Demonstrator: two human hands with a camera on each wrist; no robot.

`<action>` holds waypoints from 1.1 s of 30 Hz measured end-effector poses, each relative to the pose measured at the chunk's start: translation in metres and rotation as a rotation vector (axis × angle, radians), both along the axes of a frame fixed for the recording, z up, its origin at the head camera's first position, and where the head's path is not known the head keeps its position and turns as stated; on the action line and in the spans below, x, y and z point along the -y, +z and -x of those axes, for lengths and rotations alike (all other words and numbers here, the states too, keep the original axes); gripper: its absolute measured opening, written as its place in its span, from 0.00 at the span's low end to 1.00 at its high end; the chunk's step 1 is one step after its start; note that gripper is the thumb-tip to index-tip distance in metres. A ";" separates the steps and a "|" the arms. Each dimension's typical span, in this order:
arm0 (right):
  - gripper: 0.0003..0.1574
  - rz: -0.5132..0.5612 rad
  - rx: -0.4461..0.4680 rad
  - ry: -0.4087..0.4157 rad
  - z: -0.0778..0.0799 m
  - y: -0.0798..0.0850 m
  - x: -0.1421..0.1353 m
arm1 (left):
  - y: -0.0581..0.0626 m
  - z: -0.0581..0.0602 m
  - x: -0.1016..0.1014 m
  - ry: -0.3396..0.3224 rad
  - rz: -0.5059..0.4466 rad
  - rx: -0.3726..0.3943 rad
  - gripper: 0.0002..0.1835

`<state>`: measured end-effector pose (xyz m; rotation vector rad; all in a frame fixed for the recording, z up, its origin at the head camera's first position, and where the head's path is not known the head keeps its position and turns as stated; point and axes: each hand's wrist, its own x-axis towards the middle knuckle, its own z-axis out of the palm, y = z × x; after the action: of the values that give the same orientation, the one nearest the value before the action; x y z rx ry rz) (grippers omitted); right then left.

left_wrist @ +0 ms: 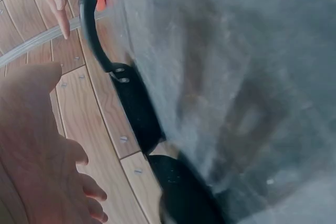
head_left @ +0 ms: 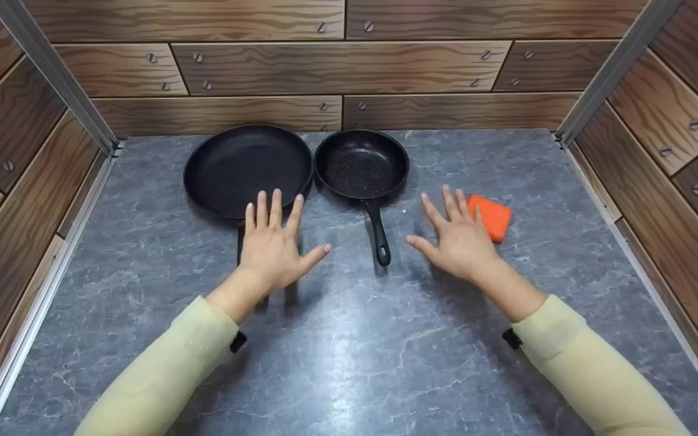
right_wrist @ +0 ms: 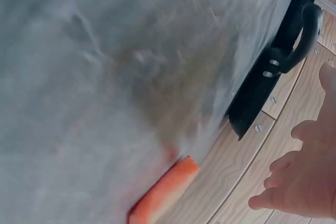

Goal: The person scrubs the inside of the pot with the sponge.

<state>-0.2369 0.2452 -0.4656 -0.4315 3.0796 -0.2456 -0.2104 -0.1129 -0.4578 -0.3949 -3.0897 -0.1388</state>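
Two black frying pans stand side by side at the back of the table. The larger frying pan (head_left: 246, 163) is on the left, its handle mostly hidden under my left hand (head_left: 273, 248). That hand hovers palm down with fingers spread and holds nothing. The smaller frying pan (head_left: 361, 163), speckled inside, points its handle (head_left: 378, 236) toward me; in the right wrist view the handle (right_wrist: 307, 35) curves upward. My right hand (head_left: 461, 242), fingers spread, hovers empty beside an orange cloth or sponge (head_left: 494, 217), partly covering it; its exact kind is unclear.
A grey marbled tabletop (head_left: 373, 363) lies under everything. Wood-patterned panels (head_left: 337, 69) wall it at the back and both sides, with metal posts (head_left: 58, 72) in the corners. In the right wrist view the orange item (right_wrist: 165, 192) looks like a thick block.
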 end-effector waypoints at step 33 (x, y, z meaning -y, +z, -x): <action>0.55 -0.018 0.067 0.069 0.098 0.001 0.031 | -0.011 0.105 -0.061 -0.017 0.062 0.127 0.54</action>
<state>-0.3345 0.2142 -0.4644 -0.5174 2.9924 -0.2250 -0.3157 -0.0524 -0.4691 -0.4306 -3.2235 -0.0712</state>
